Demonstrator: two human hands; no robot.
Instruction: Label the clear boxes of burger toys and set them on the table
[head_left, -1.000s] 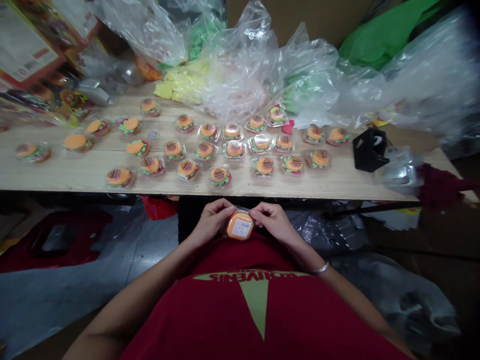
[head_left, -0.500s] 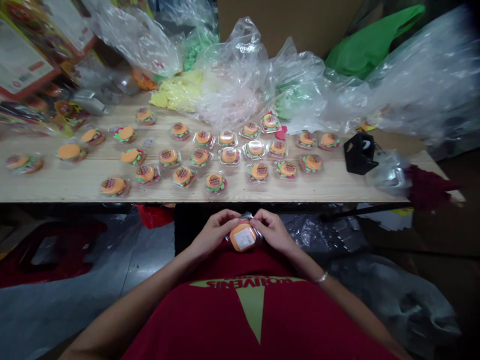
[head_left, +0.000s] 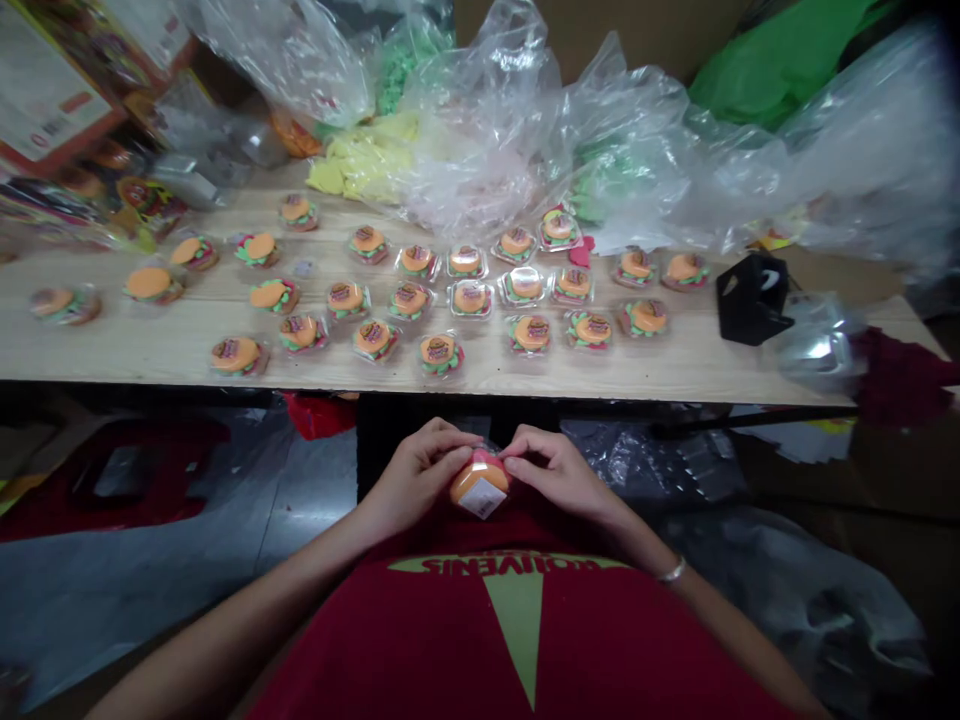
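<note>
In the head view, the left hand (head_left: 418,472) and the right hand (head_left: 553,468) both pinch the far edge of one boxed toy burger (head_left: 472,484), thumbs and fingers close together; neither hand is spread wide. The boxed toy burger sits right between them, a bit toward the body, over the red shirt (head_left: 435,640); it is on the near side of the counter (head_left: 127,350), not on it. It looks round, so I cannot tell a long way from a short way; its white sticker (head_left: 481,497) faces up, with one corner toward the person. Both hands touch it, so neither is nearer. Ahead, more toy burgers (head_left: 440,353) sit on the counter; clear plastic bags (head_left: 484,150) lie behind them; a black holder (head_left: 752,300) stands off to the right.
</note>
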